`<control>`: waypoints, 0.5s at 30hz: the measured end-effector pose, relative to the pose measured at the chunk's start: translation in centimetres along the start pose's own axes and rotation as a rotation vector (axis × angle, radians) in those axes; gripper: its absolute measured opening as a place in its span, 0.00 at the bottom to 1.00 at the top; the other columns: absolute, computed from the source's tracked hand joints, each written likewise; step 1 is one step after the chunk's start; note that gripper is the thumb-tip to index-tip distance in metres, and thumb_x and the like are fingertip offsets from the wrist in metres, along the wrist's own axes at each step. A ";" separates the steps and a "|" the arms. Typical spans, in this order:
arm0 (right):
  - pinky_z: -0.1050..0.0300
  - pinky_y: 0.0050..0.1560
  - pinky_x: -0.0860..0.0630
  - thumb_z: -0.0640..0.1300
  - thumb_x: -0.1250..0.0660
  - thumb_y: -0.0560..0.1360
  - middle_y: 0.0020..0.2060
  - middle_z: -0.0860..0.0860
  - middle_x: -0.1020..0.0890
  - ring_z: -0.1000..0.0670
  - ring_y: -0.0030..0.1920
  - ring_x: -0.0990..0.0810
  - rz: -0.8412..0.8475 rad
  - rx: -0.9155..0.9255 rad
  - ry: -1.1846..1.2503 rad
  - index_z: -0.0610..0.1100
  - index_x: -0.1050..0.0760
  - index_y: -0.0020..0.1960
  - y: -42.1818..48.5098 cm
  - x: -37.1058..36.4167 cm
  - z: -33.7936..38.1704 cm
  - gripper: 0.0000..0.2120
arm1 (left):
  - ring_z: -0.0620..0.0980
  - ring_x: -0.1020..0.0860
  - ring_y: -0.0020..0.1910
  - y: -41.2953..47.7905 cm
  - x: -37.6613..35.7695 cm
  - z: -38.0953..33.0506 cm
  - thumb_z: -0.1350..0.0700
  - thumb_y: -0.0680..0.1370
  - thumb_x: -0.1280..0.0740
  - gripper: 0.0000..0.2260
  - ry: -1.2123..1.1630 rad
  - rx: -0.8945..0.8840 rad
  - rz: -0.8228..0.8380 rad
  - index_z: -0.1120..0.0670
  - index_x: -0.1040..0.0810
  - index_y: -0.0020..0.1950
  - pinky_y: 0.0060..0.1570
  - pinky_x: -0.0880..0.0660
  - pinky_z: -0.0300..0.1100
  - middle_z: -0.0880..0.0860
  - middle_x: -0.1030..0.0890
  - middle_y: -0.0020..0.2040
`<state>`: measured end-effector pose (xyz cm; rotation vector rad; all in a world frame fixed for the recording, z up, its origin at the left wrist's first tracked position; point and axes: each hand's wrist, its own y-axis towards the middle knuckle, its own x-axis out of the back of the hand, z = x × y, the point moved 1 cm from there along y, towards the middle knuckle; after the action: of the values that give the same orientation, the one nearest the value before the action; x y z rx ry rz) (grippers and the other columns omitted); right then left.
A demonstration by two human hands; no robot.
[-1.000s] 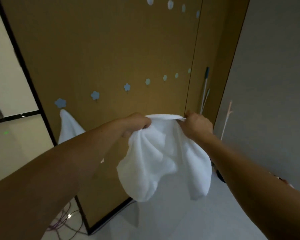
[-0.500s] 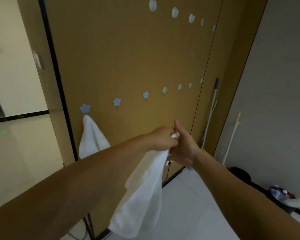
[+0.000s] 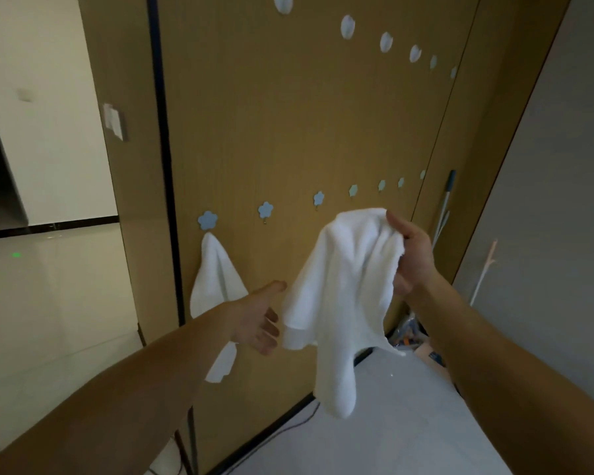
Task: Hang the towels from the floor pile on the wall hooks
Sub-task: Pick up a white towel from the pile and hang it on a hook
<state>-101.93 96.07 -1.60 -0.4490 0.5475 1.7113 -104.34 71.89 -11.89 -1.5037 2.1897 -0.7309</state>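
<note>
Towel [image 3: 343,289] handling is proceeding at centre frame: the right hand [image 3: 410,258] is gripping the white cloth at its upper right edge, with the thumb lying over the top fold and the remaining fingers curled behind the fabric, mostly hidden. The cloth is hanging free below that grip, its longest tail drooping toward the lower centre of the frame, clear of the floor. Holding the towel high by one gathered edge is probably serving to let a fold or corner present itself for hooking. The left hand [image 3: 259,320] is holding nothing; its palm is facing up and to the right, its fingers loosely spread and relaxed, just beside the towel's lower left hem without visibly touching it. That placement suggests it is standing ready to steady or spread the cloth. On the brown wall panel [image 3: 288,132], a row of blue flower hooks is running from centre left up toward the right. The leftmost hook [image 3: 207,220] is already carrying a hung towel [image 3: 216,286], partly hidden by the left forearm. The next hook [image 3: 265,210], bare, is sitting above and left of the held towel, and is the likely target. The floor pile is not appearing in this view. A mop handle [image 3: 444,204] is leaning at the right.
</note>
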 end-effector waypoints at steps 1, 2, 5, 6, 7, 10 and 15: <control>0.46 0.54 0.21 0.52 0.37 0.76 0.47 0.41 0.17 0.41 0.50 0.17 0.014 0.013 -0.002 0.38 0.17 0.51 0.1 -0.1 0.4 0.19 | 0.61 0.22 0.54 0.2 -0.2 0.1 0.29 0.69 0.37 0.41 -0.036 -0.005 0.052 0.64 0.28 0.63 0.48 0.22 0.53 0.63 0.22 0.58; 0.46 0.54 0.21 0.53 0.37 0.76 0.48 0.41 0.16 0.41 0.51 0.17 0.023 0.022 -0.019 0.38 0.16 0.51 0.1 -0.2 0.7 0.20 | 0.61 0.21 0.55 0.1 -0.5 0.0 0.29 0.69 0.39 0.40 -0.075 -0.020 0.087 0.63 0.26 0.62 0.50 0.22 0.54 0.63 0.21 0.56; 0.45 0.54 0.22 0.59 0.40 0.77 0.54 0.40 0.17 0.40 0.57 0.18 -0.043 0.021 -0.122 0.38 0.17 0.56 0.2 0.6 1.4 0.25 | 0.58 0.20 0.51 0.0 -1.1 -0.7 0.38 0.73 0.35 0.28 -0.209 -0.105 0.128 0.61 0.21 0.58 0.52 0.23 0.55 0.60 0.18 0.50; 0.44 0.53 0.22 0.62 0.42 0.78 0.56 0.40 0.17 0.40 0.57 0.18 -0.100 0.002 -0.157 0.39 0.18 0.58 0.3 1.1 1.5 0.28 | 0.58 0.21 0.49 -0.3 -1.2 -1.1 0.44 0.74 0.33 0.21 -0.226 -0.141 0.125 0.61 0.21 0.56 0.53 0.23 0.55 0.59 0.19 0.49; 0.43 0.52 0.23 0.64 0.44 0.78 0.56 0.40 0.17 0.40 0.57 0.18 -0.166 -0.023 -0.195 0.39 0.20 0.59 0.5 1.7 1.5 0.30 | 0.58 0.21 0.48 -0.7 -1.1 -1.5 0.50 0.74 0.33 0.15 -0.236 -0.184 0.115 0.60 0.22 0.54 0.53 0.23 0.54 0.59 0.20 0.48; 0.44 0.49 0.22 0.57 0.41 0.80 0.54 0.40 0.17 0.39 0.54 0.17 -0.353 -0.109 -0.325 0.38 0.24 0.59 0.7 3.9 1.4 0.22 | 0.56 0.21 0.46 -2.6 -0.5 -3.1 0.56 0.78 0.38 0.07 -0.385 -0.313 0.051 0.59 0.25 0.49 0.49 0.23 0.54 0.58 0.20 0.47; 0.48 0.36 0.23 0.43 0.33 0.77 0.47 0.41 0.18 0.42 0.45 0.19 -0.441 -0.279 -0.598 0.39 0.24 0.48 0.0 7.7 1.8 0.06 | 0.31 0.28 0.32 -6.2 0.2 -6.4 0.65 0.77 0.34 0.22 -0.370 -0.540 -0.315 0.59 0.34 0.70 0.31 0.30 0.22 0.58 0.27 0.63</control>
<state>-103.52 103.25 -4.50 -0.2096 -0.2159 1.3973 -103.56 71.22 -3.09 -2.0774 1.9677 0.0868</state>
